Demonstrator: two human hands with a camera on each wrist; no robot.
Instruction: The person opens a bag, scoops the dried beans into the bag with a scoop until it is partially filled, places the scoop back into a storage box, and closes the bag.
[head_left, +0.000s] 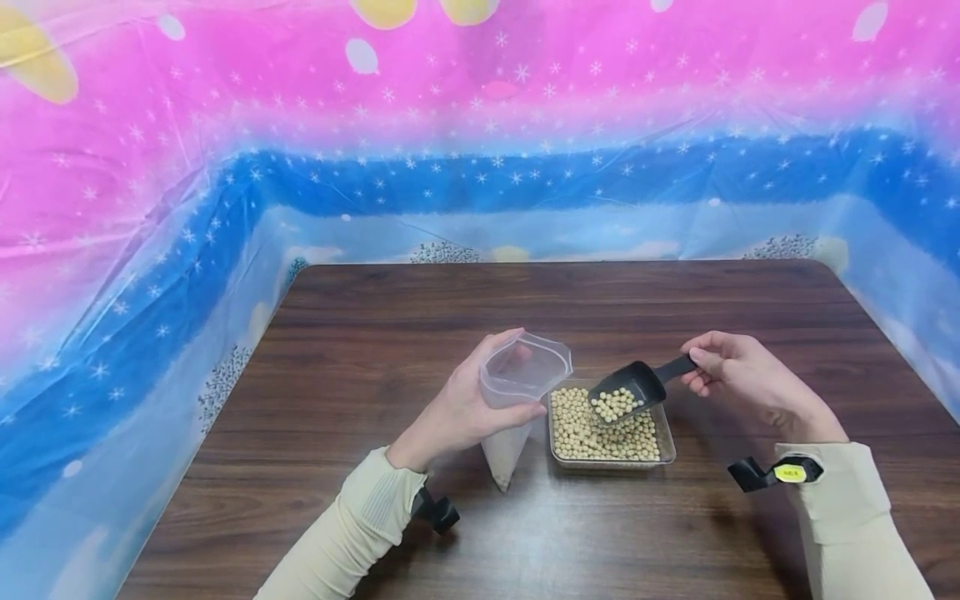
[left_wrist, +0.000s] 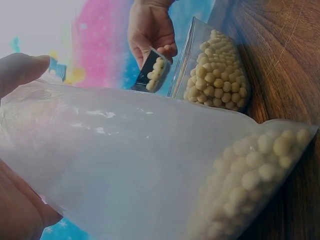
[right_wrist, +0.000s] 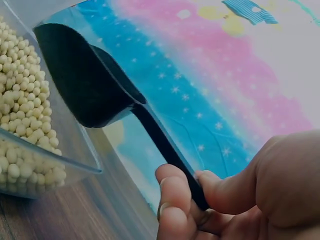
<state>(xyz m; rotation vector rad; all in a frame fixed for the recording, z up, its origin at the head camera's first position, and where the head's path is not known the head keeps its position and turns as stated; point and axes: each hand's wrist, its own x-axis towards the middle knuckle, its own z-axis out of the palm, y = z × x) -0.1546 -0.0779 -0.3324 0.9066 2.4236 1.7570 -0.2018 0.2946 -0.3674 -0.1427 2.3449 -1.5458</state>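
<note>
A translucent plastic bag [head_left: 507, 454] stands mouth-up, its rim spread wide; soybeans [left_wrist: 250, 170] fill its bottom end in the left wrist view. My left hand [head_left: 468, 392] grips the bag near its mouth, thumb on the near side and fingers round the far side. Between the thumb and fingers of my right hand [head_left: 738, 375] is the handle of a black scoop [head_left: 648, 383]. Some soybeans lie in the scoop, which is held over a clear rectangular container [head_left: 671, 454]. That container, just right of the bag, holds many more soybeans [head_left: 577, 429].
Everything stands on a dark wood-grain table [head_left: 375, 333]. Behind it and along its sides hangs a pink and blue patterned cloth [head_left: 465, 179]. Each wrist wears a black camera mount [head_left: 765, 473].
</note>
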